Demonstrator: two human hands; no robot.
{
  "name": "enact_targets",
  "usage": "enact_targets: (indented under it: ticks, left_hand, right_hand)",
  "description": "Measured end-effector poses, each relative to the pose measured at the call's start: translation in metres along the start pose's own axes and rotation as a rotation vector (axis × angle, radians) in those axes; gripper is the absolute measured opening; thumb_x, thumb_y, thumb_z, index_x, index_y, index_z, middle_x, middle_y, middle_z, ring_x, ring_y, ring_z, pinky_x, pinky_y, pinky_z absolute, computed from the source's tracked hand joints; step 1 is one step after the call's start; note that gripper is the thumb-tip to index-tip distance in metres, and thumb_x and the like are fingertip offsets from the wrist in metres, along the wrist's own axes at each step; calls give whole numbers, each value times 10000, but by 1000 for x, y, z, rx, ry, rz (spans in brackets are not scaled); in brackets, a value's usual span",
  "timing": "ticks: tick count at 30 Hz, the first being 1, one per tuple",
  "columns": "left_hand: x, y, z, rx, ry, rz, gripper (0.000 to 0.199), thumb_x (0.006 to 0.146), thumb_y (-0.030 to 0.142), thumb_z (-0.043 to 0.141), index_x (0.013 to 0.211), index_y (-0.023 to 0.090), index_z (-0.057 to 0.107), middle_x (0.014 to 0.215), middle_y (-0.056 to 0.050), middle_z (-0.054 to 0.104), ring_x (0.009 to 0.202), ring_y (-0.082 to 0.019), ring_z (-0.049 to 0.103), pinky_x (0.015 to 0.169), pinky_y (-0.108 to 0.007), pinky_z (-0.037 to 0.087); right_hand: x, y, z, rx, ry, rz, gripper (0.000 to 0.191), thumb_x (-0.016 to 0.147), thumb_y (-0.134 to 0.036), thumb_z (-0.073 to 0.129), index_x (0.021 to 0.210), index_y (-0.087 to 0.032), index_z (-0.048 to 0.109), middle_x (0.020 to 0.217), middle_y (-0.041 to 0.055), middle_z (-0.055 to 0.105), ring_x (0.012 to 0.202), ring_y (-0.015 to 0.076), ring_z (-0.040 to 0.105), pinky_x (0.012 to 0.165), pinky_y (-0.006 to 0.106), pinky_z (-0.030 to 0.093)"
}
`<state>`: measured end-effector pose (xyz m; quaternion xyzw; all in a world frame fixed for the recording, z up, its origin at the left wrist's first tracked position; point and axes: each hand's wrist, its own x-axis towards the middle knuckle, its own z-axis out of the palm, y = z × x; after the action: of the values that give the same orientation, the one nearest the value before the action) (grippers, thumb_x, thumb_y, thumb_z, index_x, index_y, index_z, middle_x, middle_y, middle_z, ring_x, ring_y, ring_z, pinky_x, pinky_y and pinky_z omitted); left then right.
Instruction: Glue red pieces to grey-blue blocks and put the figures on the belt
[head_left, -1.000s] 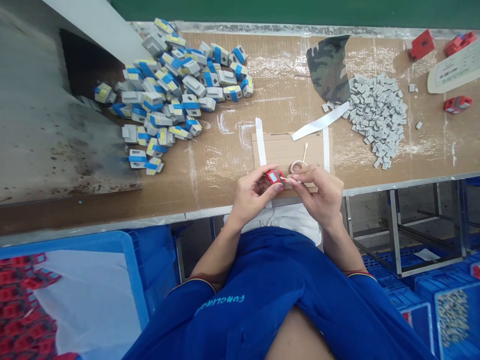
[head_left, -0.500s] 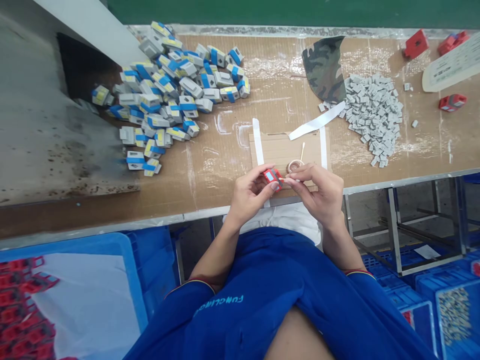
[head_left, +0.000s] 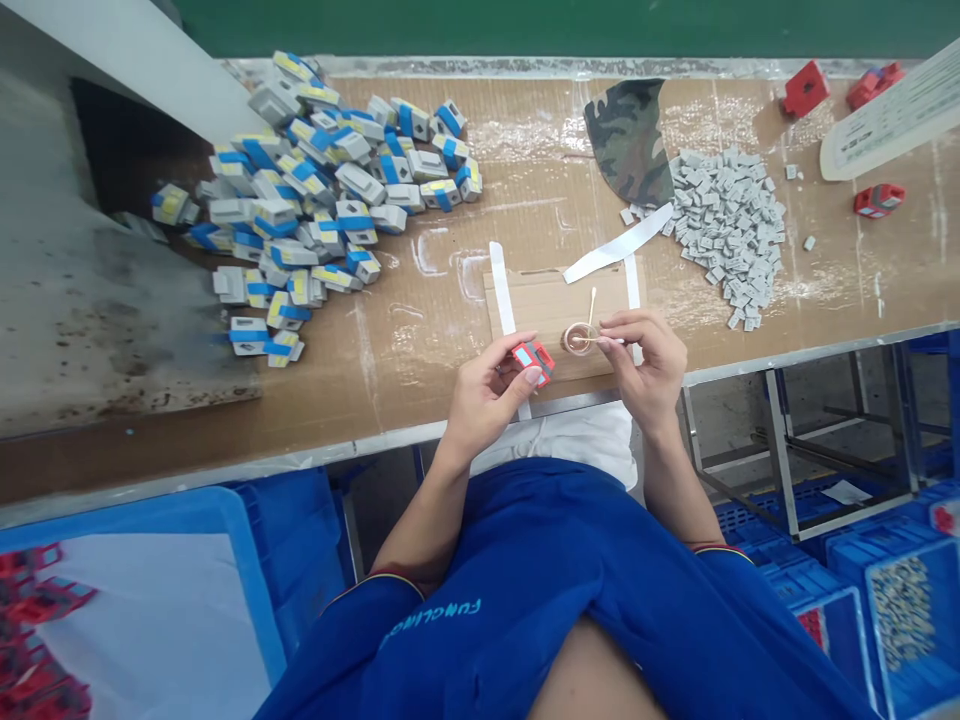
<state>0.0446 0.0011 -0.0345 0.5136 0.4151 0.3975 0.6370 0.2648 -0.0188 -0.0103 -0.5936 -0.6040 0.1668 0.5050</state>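
While my left hand [head_left: 487, 392] grips a red plastic block [head_left: 533, 362], my right hand [head_left: 649, 365] pinches a thin stick [head_left: 596, 340] over a tape roll [head_left: 580, 339], and my blue shirt [head_left: 480, 590] shows lettering beginning FUN.

"Where are our hands?"

"Just below centre: our left hand [head_left: 487, 388] curled, thumb across, and our right hand [head_left: 651, 365] to its right, fingertips [head_left: 604, 326] pinched."

"Our arms?"

"Our bare left forearm [head_left: 424, 505] and right forearm [head_left: 675, 478] angle up from the lower middle."

Factory workshop, cardboard-covered workbench [head_left: 540, 170], heaped parts [head_left: 300, 200], blue crates [head_left: 855, 560]
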Motion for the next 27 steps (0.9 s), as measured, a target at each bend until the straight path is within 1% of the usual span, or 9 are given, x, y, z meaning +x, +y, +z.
enact_targets:
  ticks: [2, 4, 7, 9, 12, 15, 17, 20, 27]
  left_hand:
    - [0, 2, 0, 12, 6, 6, 482, 928, 493, 820, 1284, 176, 750, 1019, -83, 825, 797, -166, 773, 688, -248, 632]
    - [0, 3, -1, 31, 13, 13, 472, 928, 489, 821, 1276, 177, 756, 1012, -78, 827, 794, -164, 775, 702, -247, 638]
    - [-2, 5, -1, 58, 21, 19, 463, 933, 473, 819, 1279, 172, 757, 984, -72, 826, 785, -163, 771, 700, -248, 644]
    - [-5, 5, -2, 72, 21, 9, 464, 935, 466, 818, 1287, 170, 755, 992, -78, 832, 798, -172, 778, 702, -253, 651]
    - [-9, 5, -3, 75, 31, 2, 464, 934, 465, 817, 1287, 168, 760, 1011, -87, 839, 830, -188, 793, 733, -265, 666]
    - [-11, 4, -4, 69, 42, 16, 463, 923, 466, 828, 1275, 171, 771, 991, -77, 832, 833, -190, 794, 739, -270, 674]
    - [-12, 2, -4, 65, 45, 26, 452, 920, 452, 833, 1273, 177, 772, 983, -70, 829, 831, -187, 794, 744, -269, 677]
    - [-13, 1, -5, 55, 48, 50, 430, 930, 424, 827, 1280, 179, 768, 999, -75, 836, 845, -189, 806, 769, -266, 679]
    - [-14, -1, -5, 44, 34, 91, 416, 935, 382, 826, 1295, 183, 766, 1011, -73, 841, 867, -192, 820, 787, -258, 680]
  right_hand:
    - [-2, 2, 4, -14, -37, 4, 160, 1009, -393, 746, 905, -276, 775, 976, 48, 800, 938, 215, 758, 782, 368, 626]
    - [-4, 2, 7, 1, -90, -1, 141, 1015, -412, 738, 1009, -281, 788, 1068, 64, 793, 1021, 226, 754, 850, 388, 631]
    - [-4, 6, 2, 24, -124, -1, 378, 1004, -516, 731, 1299, -279, 733, 1260, 107, 762, 1108, 241, 739, 876, 397, 631]
    - [0, 14, -11, -15, -71, 22, 434, 1015, -542, 698, 1354, -271, 703, 1262, 108, 760, 1044, 229, 739, 842, 385, 626]
    - [12, 39, -42, -210, 86, 109, 263, 1055, -453, 634, 1165, -248, 757, 1042, 62, 787, 884, 197, 722, 787, 354, 599]
    - [26, 70, -75, -452, 226, 172, 198, 1021, -392, 646, 1039, -230, 758, 991, 56, 776, 813, 183, 690, 755, 335, 574]
    - [34, 87, -88, -556, 215, 171, 161, 998, -344, 642, 1015, -227, 751, 998, 62, 765, 776, 180, 670, 768, 346, 572]
    - [44, 100, -95, -632, 150, 153, 119, 949, -260, 645, 994, -231, 751, 1014, 66, 757, 747, 183, 643, 803, 370, 575]
    - [65, 99, -103, -566, 56, 230, 103, 846, -156, 718, 880, -214, 797, 912, 39, 722, 701, 181, 605, 808, 405, 565]
